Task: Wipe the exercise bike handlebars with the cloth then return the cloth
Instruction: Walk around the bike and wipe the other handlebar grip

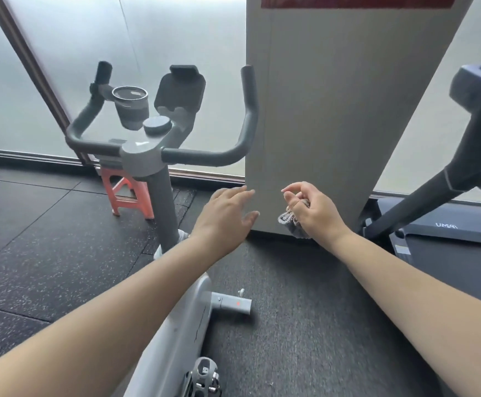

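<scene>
Two hands: right hand (315,209) grip clutching cloth (290,222), left hand (227,213) splayed.

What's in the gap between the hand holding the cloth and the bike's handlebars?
In the head view, nothing stands between the right hand with the cloth and the handlebars; behind that gap is only the pale pillar.

Frosted windows (61,53) give soft daylight; beige pillar (333,124); dark speckled rubber floor (33,267); orange stool (127,193).

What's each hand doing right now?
Left hand: open, empty, fingers spread.
Right hand: closed on the cloth.
</scene>
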A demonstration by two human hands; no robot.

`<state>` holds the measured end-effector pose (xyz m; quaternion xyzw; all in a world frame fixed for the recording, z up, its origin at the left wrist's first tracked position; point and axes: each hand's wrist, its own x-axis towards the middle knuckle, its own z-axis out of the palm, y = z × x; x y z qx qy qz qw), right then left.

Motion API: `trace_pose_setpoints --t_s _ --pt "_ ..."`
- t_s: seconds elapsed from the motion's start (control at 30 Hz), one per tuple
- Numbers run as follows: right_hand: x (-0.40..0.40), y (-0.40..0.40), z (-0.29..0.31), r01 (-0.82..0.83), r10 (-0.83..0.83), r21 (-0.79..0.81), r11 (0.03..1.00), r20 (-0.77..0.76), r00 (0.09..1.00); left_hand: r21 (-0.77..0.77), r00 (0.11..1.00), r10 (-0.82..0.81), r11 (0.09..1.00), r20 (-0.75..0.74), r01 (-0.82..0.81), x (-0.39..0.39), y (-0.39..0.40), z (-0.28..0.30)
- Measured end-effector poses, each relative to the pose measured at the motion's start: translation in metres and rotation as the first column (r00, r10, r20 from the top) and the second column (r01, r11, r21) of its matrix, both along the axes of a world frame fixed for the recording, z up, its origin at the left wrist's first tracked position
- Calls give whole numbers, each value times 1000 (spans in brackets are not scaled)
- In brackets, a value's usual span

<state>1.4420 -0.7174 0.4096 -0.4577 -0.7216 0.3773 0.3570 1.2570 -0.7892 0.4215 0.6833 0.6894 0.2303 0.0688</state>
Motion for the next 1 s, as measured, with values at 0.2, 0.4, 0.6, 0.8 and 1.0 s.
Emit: trace_pose_setpoints --t_s 0.2,0.4,0.6,0.8,1.0 --pt "-26 36 34 -133 137 33 991 -177 975 65 939 -115 993 324 99 13 41 36" --pt "-47 95 56 -243 258 89 966 -238 936 110 876 -126 990 466 84 14 90 54" --pt "-57 142 77 -430 419 65 900 -392 819 161 838 -15 983 546 -87 4 139 61" --pt "-73 188 84 -307 331 126 944 -346 878 120 688 142 940 712 -319 -24 163 66" --pt "-89 232 64 -186 210 116 976 -256 944 29 337 99 934 936 -357 -63 187 79"
